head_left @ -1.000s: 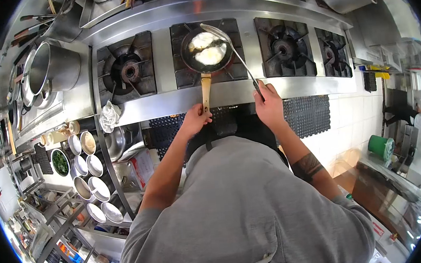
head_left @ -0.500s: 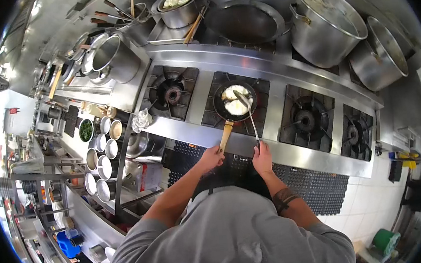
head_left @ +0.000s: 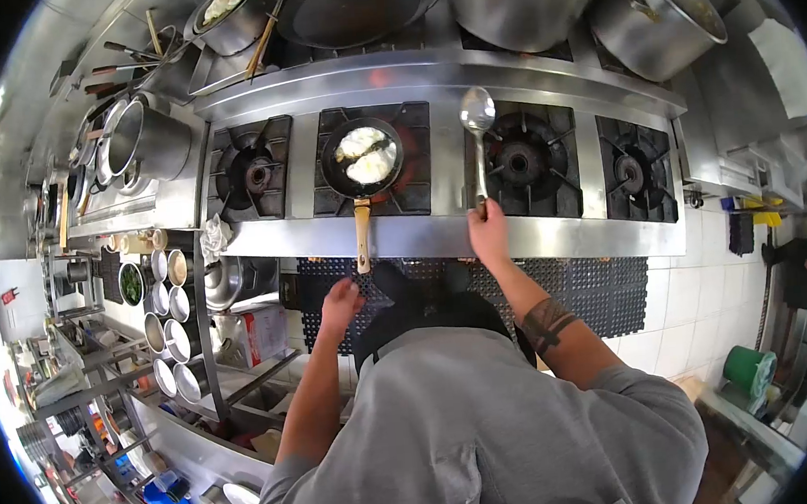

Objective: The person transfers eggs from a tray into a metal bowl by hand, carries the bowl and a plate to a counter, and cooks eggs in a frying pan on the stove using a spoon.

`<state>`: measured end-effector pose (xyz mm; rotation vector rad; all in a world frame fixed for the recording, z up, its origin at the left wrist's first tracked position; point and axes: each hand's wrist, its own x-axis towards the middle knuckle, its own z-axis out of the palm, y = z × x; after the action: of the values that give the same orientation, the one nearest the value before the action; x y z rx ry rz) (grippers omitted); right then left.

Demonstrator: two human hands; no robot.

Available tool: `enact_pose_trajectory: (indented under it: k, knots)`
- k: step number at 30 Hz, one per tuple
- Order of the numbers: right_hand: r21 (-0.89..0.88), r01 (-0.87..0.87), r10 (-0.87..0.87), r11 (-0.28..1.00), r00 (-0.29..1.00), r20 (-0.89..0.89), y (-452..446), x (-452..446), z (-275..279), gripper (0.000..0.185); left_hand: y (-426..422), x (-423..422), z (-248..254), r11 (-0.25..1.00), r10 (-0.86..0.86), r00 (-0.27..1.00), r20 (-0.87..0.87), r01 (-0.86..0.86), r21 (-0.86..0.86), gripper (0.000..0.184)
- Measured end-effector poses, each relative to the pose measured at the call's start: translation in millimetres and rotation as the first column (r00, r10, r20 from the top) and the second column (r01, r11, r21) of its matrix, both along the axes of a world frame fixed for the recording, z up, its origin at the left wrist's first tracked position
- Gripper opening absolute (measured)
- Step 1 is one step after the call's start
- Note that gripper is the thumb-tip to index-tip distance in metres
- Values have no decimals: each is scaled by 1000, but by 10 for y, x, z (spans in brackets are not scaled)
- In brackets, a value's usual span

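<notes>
My right hand (head_left: 488,232) is closed around the handle of a large metal spoon (head_left: 480,151). The spoon points away from me, its bowl raised over the stove beside the third burner from the left. My left hand (head_left: 342,304) is off the pan, a little below its handle end, with loosely curled fingers and nothing visible in them. On the second burner sits a dark frying pan (head_left: 330,168) with a wooden handle (head_left: 363,241) pointing towards me. Two white, glossy pieces of food (head_left: 371,165), resembling frying eggs, lie in it.
Burners flank the pan on the steel stove (head_left: 535,232). Behind stand a wide dark pan (head_left: 356,9) and large pots (head_left: 535,0). Round containers (head_left: 178,303), one holding greens (head_left: 130,283), stand at left by a crumpled cloth (head_left: 216,236). A perforated black mat (head_left: 596,289) covers the floor.
My left hand has let go of the pan handle and drawn back. My right hand has lifted the spoon out of the pan and moved it right. The whole view has shifted.
</notes>
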<state>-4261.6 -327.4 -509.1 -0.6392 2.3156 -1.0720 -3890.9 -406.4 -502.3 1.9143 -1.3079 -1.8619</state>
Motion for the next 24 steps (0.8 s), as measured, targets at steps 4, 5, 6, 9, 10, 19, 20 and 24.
enact_pose_trajectory:
  k: [4,5,6,9,10,19,20,24]
  knots:
    - [18,42,-38,999,981,-193,-56,-283,-298,36,668,1334,-887,876,-385,837,390,464,-131,40]
    - [44,18,-6,999,966,-258,-76,-337,-475,36,839,1483,-752,869,-422,781,461,494,-42,38]
    - [68,-6,27,998,946,-323,-134,-349,-565,36,982,1619,-597,858,-457,719,524,511,47,36]
    - [99,-36,67,994,941,-332,-227,-234,-285,34,1330,2335,-722,209,-825,70,560,960,188,32]
    - [75,-37,62,996,928,-366,-226,-209,-262,35,1406,2412,-605,154,-850,20,526,965,213,30]
    - [67,-55,84,996,810,-581,-524,186,27,38,1388,2426,-25,987,-150,828,540,157,34,37]
    - [35,-116,114,993,797,-593,-706,311,121,39,1349,2521,-3,988,-117,841,528,151,-21,36]
    - [-231,-446,266,865,797,-542,-1849,1184,578,40,1179,3015,156,987,133,886,445,-159,22,26]
